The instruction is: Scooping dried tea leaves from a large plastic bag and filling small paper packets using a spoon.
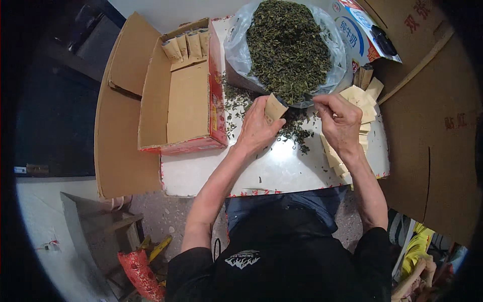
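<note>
We are counting one kraft-paper packet [276, 108] in our left hand [256, 130], four filled packets [182, 47] standing at the far end of one open cardboard box [187, 103], and one clear plastic bag [236, 50] brimming with dried green leaves [289, 48]; the flat paper packets [358, 96] on the right are overlapping too much for counting. Printing is showing in large characters on a white-and-blue carton [351, 36] behind the bag and in red on the brown cardboard [425, 95] at the right, while our black shirt [287, 259] is bearing a white mountain logo with lettering. Our left thumb and fingers are clamping the held packet, which is tilting upward just in front of the bag. Our right hand [342, 120] is hovering beside the bag's near rim, fingers curling inward; we cannot tell whether they are gripping anything. Loose leaf bits are scattering over the white tabletop [244, 177].
</note>
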Tool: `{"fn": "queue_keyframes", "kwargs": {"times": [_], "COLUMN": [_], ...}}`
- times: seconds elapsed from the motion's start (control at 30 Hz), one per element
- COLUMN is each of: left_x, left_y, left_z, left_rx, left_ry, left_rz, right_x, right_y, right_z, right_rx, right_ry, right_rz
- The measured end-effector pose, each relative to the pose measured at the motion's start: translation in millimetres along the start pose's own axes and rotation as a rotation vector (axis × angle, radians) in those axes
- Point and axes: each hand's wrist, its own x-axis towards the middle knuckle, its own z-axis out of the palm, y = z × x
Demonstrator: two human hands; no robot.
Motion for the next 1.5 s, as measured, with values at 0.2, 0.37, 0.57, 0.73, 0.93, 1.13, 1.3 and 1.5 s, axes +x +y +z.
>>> {"fn": "queue_keyframes", "kwargs": {"times": [0.2,0.37,0.57,0.73,0.93,1.13,1.3,1.5], "left_x": [0.2,-1.3,-1.2,-2.1,-1.1,-0.9,0.0,-1.4], "left_y": [-2.6,-3.4,-3.3,-2.4,-3.3,-7.2,-4.5,2.8], "left_z": [0.3,3.7,5.9,4.0,5.1,8.1,7.4,1.4], "left_rx": [0.014,0.015,0.009,-0.004,-0.003,0.016,-0.006,0.003], "left_ry": [-0.006,0.015,0.019,0.017,0.013,0.046,0.019,0.051], "left_rz": [-0.012,0.003,0.005,-0.018,-0.027,-0.014,-0.022,-0.027], "right_x": [-1.1,1.0,2.7,4.5,4.5,4.3,8.4,11.4], "right_y": [4.1,-1.2,-5.7,-14.4,-16.7,-17.8,-13.4,-4.8], "right_z": [3.7,6.4,10.0,8.2,7.1,5.3,0.0,-7.1], "right_rx": [-0.075,-0.117,-0.225,-0.282,-0.345,-0.384,-0.344,-0.396], "right_ry": [-0.065,-0.102,-0.180,-0.196,-0.183,-0.163,-0.055,-0.071], "right_rz": [-0.065,-0.155,-0.247,-0.330,-0.437,-0.493,-0.462,-0.275]}}
